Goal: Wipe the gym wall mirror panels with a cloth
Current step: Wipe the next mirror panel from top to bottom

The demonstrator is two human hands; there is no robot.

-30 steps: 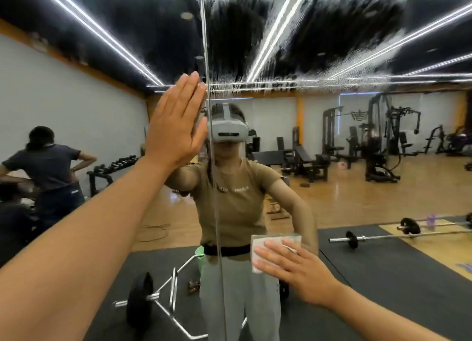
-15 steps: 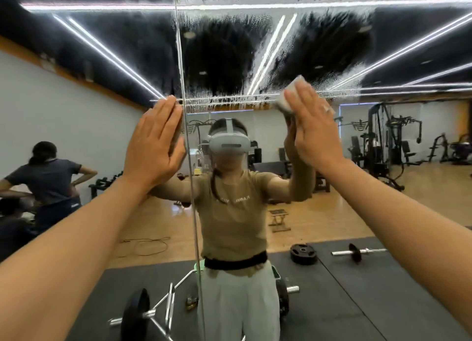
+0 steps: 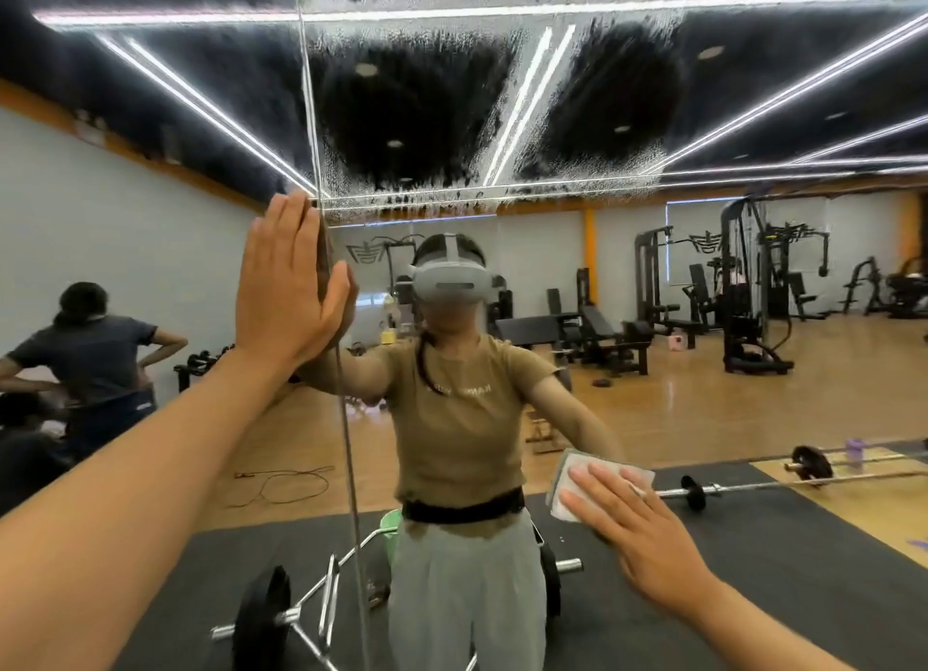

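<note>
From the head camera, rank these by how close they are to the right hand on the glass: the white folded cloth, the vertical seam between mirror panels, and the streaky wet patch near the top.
1. White folded cloth: pressed under the right hand, low right.
2. Vertical seam between mirror panels: to the left, beside the left hand.
3. Streaky wet patch: high up, farthest.

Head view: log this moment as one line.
stage: wiping | right hand: flat on cloth, low on mirror | left hand: open, braced beside seam | upper glass: wet streaks
</note>
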